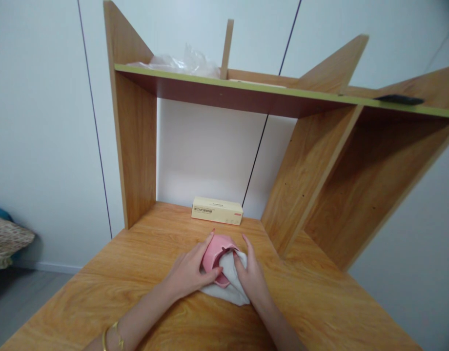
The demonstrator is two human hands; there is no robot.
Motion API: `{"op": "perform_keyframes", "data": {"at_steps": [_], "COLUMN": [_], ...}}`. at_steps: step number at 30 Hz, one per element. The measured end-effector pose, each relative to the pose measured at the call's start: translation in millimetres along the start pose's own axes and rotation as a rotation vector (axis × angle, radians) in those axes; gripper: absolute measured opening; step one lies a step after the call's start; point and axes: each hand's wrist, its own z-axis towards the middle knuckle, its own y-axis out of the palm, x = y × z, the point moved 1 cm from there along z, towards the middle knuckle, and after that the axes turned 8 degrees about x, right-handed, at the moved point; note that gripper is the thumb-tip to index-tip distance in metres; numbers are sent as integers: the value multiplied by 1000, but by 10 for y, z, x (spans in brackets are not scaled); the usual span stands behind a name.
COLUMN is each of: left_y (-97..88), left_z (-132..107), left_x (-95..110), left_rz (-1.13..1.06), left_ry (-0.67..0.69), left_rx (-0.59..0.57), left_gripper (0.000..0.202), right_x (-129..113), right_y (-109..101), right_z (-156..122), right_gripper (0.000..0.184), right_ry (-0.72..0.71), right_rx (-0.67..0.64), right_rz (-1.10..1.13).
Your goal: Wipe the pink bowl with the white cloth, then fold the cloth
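My left grip (pixel 190 270) pinches a hollow pink object (pixel 211 251) by its wall, low in the centre of the frame; my right grip (pixel 252 275) holds a pale cloth (pixel 228 291) at its opening, and a cream box (pixel 217 212) sits above them in the frame on the wooden tabletop (pixel 136 273)
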Motion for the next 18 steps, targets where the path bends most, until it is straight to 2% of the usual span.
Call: {"op": "perform_keyframes", "data": {"at_steps": [7,12,18], "left_y": [129,201,205], "left_z": [22,50,71], "left_x": [-65,-128,-199], "left_rz": [-192,-326,-386], "left_ry": [-77,-122,-161], "left_rx": [99,110,127], "left_gripper": [70,70,64], "right_x": [-17,-18,-21], "right_y": [38,52,85], "right_z": [18,23,13], "right_gripper": [55,55,54], "right_ry": [17,11,31], "right_rx": [44,71,57], "right_rz": [88,117,117]}}
